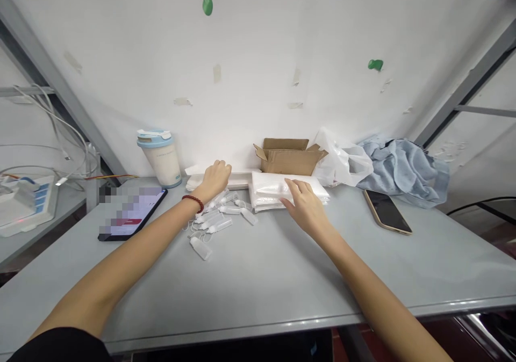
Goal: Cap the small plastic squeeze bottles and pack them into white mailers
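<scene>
My left hand (216, 178), with a red bead bracelet at the wrist, reaches over a stack of white paper (242, 180) at the back of the desk. Its fingers are curled closed, and whatever is in them is hidden. Just below that hand lies a loose heap of small translucent squeeze bottles (221, 224) with thin loops at their caps. My right hand (303, 201) rests on the right part of a stack of clear plastic bags (266, 190). Thumb and fingers are apart there, with nothing gripped between them.
An open cardboard box (288, 160) stands behind the bags, beside a white plastic carrier bag (342, 160) and a crumpled blue cloth (403, 168). A phone (387, 211) lies at right, a tablet (135, 211) at left. A lidded cup (163, 160) is near the wall.
</scene>
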`<state>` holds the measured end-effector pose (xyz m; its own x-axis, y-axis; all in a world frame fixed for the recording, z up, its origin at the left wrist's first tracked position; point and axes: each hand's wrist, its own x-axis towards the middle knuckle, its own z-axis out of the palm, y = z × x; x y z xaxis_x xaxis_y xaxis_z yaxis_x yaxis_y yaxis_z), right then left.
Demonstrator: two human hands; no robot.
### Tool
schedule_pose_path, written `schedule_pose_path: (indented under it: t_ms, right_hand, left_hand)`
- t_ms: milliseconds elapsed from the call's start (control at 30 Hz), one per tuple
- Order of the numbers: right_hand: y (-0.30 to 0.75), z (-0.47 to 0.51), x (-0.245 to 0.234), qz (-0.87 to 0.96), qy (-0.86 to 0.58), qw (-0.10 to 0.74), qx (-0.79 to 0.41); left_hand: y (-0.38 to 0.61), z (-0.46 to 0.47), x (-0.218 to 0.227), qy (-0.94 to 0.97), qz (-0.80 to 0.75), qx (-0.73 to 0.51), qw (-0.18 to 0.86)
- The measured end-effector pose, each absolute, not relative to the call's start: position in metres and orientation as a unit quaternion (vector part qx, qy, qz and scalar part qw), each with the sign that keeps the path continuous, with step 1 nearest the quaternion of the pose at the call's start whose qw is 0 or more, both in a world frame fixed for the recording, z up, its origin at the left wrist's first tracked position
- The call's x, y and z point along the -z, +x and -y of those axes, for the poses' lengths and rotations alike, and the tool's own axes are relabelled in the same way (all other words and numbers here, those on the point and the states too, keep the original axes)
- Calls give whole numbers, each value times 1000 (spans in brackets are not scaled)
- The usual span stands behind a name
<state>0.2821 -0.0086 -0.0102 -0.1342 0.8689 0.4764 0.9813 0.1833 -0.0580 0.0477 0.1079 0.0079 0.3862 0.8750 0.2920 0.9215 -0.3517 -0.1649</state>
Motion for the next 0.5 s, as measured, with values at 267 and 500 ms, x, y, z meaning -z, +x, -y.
schedule_pose_path:
  t_ms: [267,500]
  right_hand:
    - [288,5,16,746,-623,207,112]
    - [277,22,-2,723,-565,385,98]
  left_hand:
    - [37,-109,-45,-777,580,136,204]
    - [29,-20,-42,-792,490,156,329]
